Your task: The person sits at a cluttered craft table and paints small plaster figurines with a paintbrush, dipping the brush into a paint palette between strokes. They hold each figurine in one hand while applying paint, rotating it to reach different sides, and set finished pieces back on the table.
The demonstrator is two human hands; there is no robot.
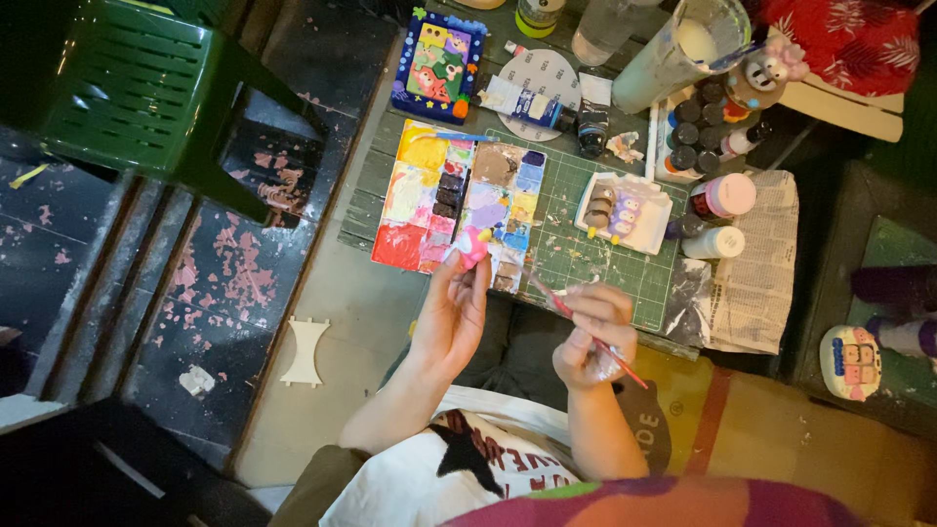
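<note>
Head camera shows the left hand [451,317] raised, fingers pinching a small pink figure [471,245] over the paint palette [420,195], while the right hand [590,337], curled, grips a thin paintbrush [571,312] beside it.

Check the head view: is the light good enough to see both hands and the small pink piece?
Head view: table centre evenly lit, left hand and pink figurine readable; right hand slightly soft, its red-handled brush thin and blurred; the frame's corners fall into deep shadow; wide-angle bending at edges.

A low table [366,195] bears a green cutting mat [586,259], paint palette [429,200], and newspaper [756,283].
</note>
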